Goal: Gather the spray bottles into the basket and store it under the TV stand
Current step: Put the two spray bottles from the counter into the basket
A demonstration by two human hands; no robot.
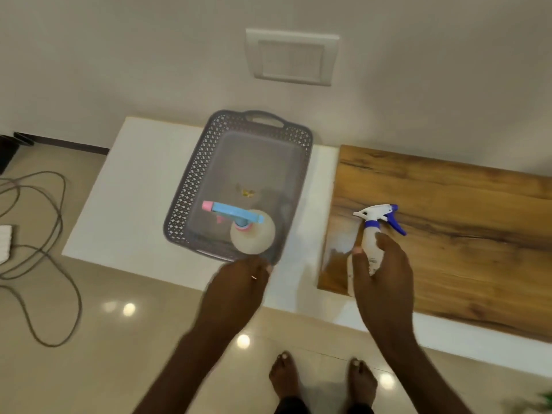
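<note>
A grey lattice basket (191, 186) sits on the white TV stand top (119, 204). A round cream spray bottle (254, 234) with a blue and pink spray head stands in the basket's near right corner. My left hand (239, 282) is at the basket's near rim, just below that bottle, and blur hides whether it grips anything. My right hand (385, 273) is wrapped around a white spray bottle (372, 234) with a white and blue trigger. That bottle stands upright on the wooden panel (463, 219), to the right of the basket.
Grey cables (50, 234) loop over the tiled floor on the left, near a white block (4, 243) at the frame edge. A switch plate (291, 56) is on the wall behind. My bare feet (322, 380) stand in front of the stand.
</note>
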